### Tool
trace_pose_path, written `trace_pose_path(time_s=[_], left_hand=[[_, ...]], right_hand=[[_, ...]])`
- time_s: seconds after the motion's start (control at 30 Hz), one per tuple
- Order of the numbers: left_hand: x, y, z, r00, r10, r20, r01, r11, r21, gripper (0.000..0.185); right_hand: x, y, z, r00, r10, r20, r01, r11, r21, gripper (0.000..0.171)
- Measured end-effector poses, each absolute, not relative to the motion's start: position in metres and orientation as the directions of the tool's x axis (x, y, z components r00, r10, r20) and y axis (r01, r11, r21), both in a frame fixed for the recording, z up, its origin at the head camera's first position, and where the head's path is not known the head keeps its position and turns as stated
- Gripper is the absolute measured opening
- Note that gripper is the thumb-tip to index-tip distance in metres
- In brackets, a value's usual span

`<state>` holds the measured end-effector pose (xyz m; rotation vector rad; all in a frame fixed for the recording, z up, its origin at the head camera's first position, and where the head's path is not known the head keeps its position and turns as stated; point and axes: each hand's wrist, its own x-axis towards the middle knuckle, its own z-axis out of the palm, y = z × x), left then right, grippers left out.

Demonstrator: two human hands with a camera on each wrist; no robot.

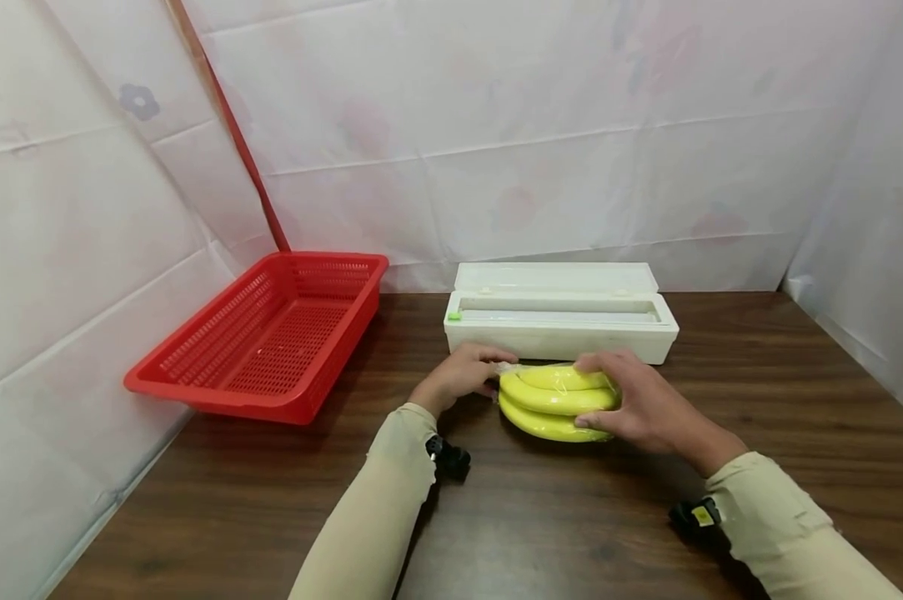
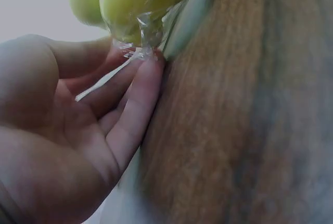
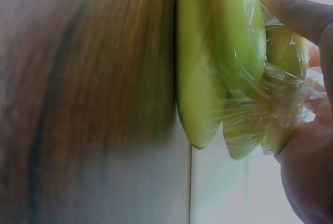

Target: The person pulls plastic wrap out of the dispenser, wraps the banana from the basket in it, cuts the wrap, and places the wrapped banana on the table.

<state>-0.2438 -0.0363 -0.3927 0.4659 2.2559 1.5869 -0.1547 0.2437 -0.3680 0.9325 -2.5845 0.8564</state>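
Note:
A bunch of yellow bananas point(image 1: 556, 404) lies on the table in front of me, wrapped in clear cling film. At its left end, my left hand point(image 1: 459, 375) pinches the gathered film point(image 2: 143, 49) between thumb and fingertips. My right hand point(image 1: 642, 408) grips the right end of the bunch, thumb on the near side and fingers over the top. In the right wrist view the film is bunched in wrinkles around the banana tips point(image 3: 237, 148), close to the palm.
Just behind the bananas stands a white cling film dispenser point(image 1: 559, 343), its lid point(image 1: 556, 277) raised and a roll point(image 1: 559, 317) inside. A red perforated basket point(image 1: 331, 358) sits at the back left of the brown wooden table point(image 1: 541, 533). Pale sheets point(image 1: 526, 150) hang around the table.

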Motion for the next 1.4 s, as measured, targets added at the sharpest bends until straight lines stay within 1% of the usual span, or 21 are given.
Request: trace_pose_path(time_s=[0.13, 0.23, 0.47, 0.67, 0.87, 1.03, 1.17, 1.27, 1.4], left_hand=[[-0.244, -0.037, -0.392, -0.87, 0.484, -0.092, 0.079, 0.322, 0.944, 0.03], [-0.246, -0.039, -0.396, -0.874, 0.475, -0.1, 0.051, 0.295, 0.954, 0.028], [-0.247, -0.036, -0.397, -0.918, 0.362, -0.164, -0.083, 0.229, 0.97, 0.016], [-0.248, -0.037, -0.393, -0.921, 0.326, -0.214, -0.151, 0.207, 0.966, 0.014], [-0.25, -0.04, -0.395, -0.919, 0.308, -0.245, -0.203, 0.162, 0.966, 0.008], [-0.251, -0.046, -0.396, -0.906, 0.356, -0.228, -0.189, 0.141, 0.972, 0.008], [-0.253, -0.054, -0.398, -0.891, 0.408, -0.201, -0.157, 0.14, 0.978, 0.013], [-0.254, -0.059, -0.398, -0.895, 0.405, -0.186, -0.118, 0.187, 0.975, 0.016], [-0.254, -0.06, -0.396, -0.906, 0.37, -0.205, -0.124, 0.23, 0.965, 0.008]], right_hand=[[-0.154, 0.245, -0.369, -0.751, -0.496, 0.435, -0.658, 0.607, -0.445, 0.062], [-0.155, 0.246, -0.371, -0.736, -0.504, 0.452, -0.675, 0.591, -0.442, 0.06], [-0.155, 0.245, -0.373, -0.701, -0.513, 0.495, -0.709, 0.574, -0.41, 0.06], [-0.156, 0.245, -0.372, -0.703, -0.518, 0.487, -0.708, 0.566, -0.421, 0.061], [-0.154, 0.243, -0.371, -0.709, -0.524, 0.471, -0.704, 0.559, -0.439, 0.064], [-0.153, 0.241, -0.37, -0.698, -0.537, 0.473, -0.716, 0.547, -0.434, 0.067], [-0.153, 0.241, -0.37, -0.699, -0.538, 0.471, -0.715, 0.548, -0.434, 0.067], [-0.153, 0.241, -0.37, -0.702, -0.534, 0.471, -0.712, 0.553, -0.433, 0.067], [-0.154, 0.241, -0.37, -0.71, -0.527, 0.468, -0.704, 0.56, -0.437, 0.066]])
